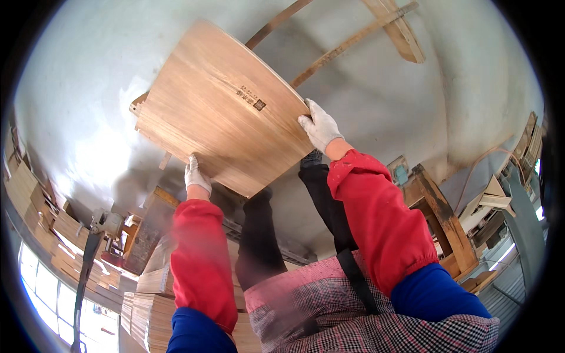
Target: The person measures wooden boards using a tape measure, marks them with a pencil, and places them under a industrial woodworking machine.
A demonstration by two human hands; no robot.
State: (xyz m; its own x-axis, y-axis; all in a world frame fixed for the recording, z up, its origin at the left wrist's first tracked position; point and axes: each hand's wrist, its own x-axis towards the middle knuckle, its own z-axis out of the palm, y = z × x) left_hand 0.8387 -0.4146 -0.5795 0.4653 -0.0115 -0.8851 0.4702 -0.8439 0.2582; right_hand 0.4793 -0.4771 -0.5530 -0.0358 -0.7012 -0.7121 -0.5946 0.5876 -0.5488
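A wooden panel is grasped at its near-left edge by the left grip, at right by the right grip.

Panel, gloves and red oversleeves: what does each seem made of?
Panel: smooth wood, perhaps clear-finished; long grain lines show, though solid or veneered I cannot tell.
Gloves: probably fabric, matte off-white, from their dull, soft look; any coating is unclear.
Red oversleeves: likely cloth, given the soft folds and gathered edges.
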